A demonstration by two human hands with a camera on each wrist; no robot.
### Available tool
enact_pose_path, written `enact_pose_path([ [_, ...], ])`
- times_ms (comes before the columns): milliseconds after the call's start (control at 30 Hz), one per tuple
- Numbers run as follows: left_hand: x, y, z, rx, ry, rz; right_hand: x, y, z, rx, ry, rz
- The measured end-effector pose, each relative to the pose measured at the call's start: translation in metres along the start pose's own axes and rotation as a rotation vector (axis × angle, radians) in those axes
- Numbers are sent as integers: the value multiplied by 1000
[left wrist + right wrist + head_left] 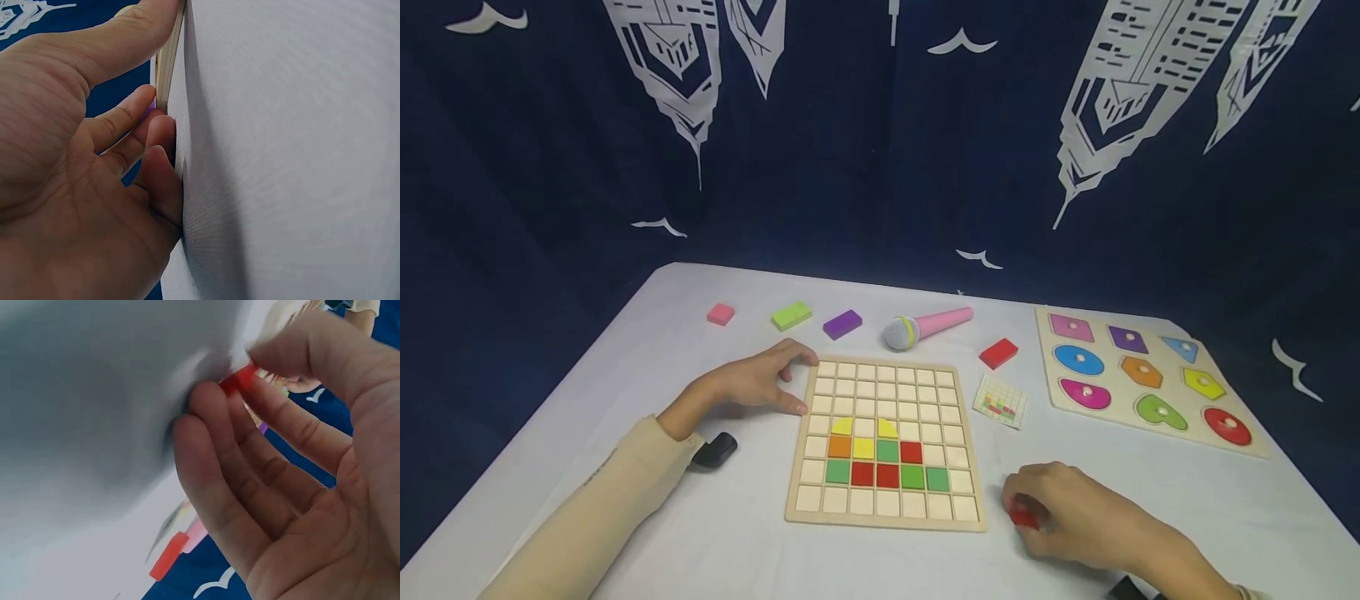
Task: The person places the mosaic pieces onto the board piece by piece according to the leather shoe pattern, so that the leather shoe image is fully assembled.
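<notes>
A wooden grid board [885, 518] lies on the white table, with several yellow, orange, green and red pieces set in its squares. At its upper left side is my left hand [760, 379], thumb and fingertips touching the board's edge; the left wrist view shows the thumb [134, 37] against that edge. To the right of the board, my right hand [1075, 512] pinches a small red block [1024, 519] between thumb and fingers, low over the table. In the right wrist view the fingers partly hide this red block [240, 378].
A small pattern card [1001, 402] and another red block [998, 353] lie right of the board. Behind it are a pink toy microphone [936, 323], purple block [842, 324], green block [792, 316] and pink block [720, 314]. A shape puzzle [1108, 400] lies far right.
</notes>
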State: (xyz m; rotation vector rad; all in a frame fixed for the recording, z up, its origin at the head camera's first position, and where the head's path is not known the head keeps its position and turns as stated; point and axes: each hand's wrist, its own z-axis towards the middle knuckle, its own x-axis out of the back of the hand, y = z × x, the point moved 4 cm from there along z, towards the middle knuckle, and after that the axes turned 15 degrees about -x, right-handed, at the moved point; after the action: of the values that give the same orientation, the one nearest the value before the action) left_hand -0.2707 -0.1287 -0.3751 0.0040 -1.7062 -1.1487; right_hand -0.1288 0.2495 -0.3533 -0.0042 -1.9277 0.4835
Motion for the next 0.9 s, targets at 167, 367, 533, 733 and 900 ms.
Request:
enact_pose_path([
  [167, -1, -2, 0, 7, 1, 1, 11, -10, 11, 51, 79, -41],
  [367, -2, -2, -2, -15, 1, -3, 25, -32, 29, 230, 215, -33],
  [533, -3, -1, -2, -24, -1, -10, 25, -51, 53, 240, 203, 38],
  [733, -5, 0, -1, -24, 2, -6, 18, -62, 73, 178, 172, 113],
  [900, -5, 1, -2, -17, -1, -4, 14, -61, 75, 130, 183, 117],
])
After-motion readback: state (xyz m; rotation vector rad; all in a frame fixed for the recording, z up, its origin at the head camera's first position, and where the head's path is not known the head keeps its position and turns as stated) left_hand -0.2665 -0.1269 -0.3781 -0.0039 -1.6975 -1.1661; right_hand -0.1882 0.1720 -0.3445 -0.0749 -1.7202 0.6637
